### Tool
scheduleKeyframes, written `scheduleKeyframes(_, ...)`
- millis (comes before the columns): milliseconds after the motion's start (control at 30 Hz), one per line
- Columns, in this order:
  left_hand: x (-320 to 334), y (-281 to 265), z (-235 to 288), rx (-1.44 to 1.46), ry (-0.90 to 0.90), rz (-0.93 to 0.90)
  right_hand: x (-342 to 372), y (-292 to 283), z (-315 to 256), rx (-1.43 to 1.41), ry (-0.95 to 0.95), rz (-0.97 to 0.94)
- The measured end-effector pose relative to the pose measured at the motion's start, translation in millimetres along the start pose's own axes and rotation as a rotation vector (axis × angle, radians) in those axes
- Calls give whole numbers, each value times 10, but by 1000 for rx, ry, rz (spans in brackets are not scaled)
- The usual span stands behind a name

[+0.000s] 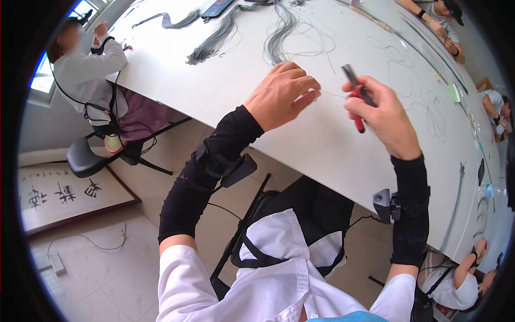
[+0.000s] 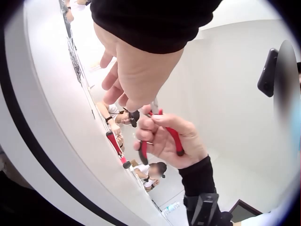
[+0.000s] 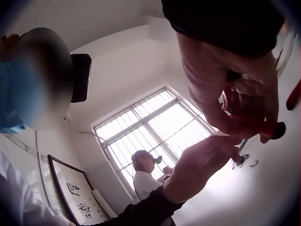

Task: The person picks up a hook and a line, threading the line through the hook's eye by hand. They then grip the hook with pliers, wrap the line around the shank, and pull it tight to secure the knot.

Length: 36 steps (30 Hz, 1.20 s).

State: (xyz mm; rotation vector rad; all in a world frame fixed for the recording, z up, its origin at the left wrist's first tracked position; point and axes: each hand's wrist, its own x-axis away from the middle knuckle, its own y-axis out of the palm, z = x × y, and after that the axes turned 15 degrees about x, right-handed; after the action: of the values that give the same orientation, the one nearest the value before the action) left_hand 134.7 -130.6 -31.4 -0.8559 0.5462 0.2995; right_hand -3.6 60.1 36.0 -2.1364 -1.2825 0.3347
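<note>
Above the white table, the left hand point(image 1: 282, 96) pinches something small and thin between thumb and forefinger; a fine wire point(image 1: 333, 94) runs from it toward the right hand. The right hand point(image 1: 387, 115) grips pliers point(image 1: 358, 102) with red and black handles, their metal jaws pointing up and away. In the left wrist view the pliers' red handle point(image 2: 174, 139) lies across the right palm point(image 2: 171, 146), close below the left hand point(image 2: 141, 75). The right wrist view has the left hand point(image 3: 202, 162) beside the right hand point(image 3: 235, 89), the wire there too small to tell.
Bundles of grey wire point(image 1: 214, 43) and a phone point(image 1: 217, 9) lie at the table's far side. Loose wire loops point(image 1: 429, 112) spread on the right. Another person point(image 1: 88, 70) sits at the left, several more along the right. A water bottle point(image 1: 494, 191) stands near the right edge.
</note>
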Motion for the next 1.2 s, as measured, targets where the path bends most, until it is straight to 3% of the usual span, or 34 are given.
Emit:
scheduleKeyframes(100,-5,40,-161,-114,29,52,220,-362,112,10,7,162)
scheduleKeyframes(300,9,-110,-351,-175,-23,104,643,-1220,770,-198,-127,866)
scheduleKeyframes(533,134,-553,-443,-303,-161,194,1021,-1817,1365,-341,-146,1213)
scheduleKeyframes(633,316,-858,-492,-432,-242,262,1032,-1713,1434,-277,-98,974)
scheduleKeyframes(733,439,-1097,-451,-533,-449,283,936,-1409,1223,-191,-95,677)
scheduleKeyframes(867,130,-925,-135,-357,-390,326,765,-1056,937,-94,-54,390)
scheduleKeyframes(967,-115,-563,-31,-222,-298,60,740,-1015,798,-279,-190,205)
scheduleKeyframes(1033,-192,-353,-58,-126,-349,-47,915,-1165,711,-455,-329,33)
scheduleKeyframes(1133,-205,-186,-150,-117,-365,-72,1243,-1448,603,-752,-678,-165)
scheduleKeyframes(1200,-209,-176,-144,-91,-403,-124,1420,-1526,484,-981,-894,-157)
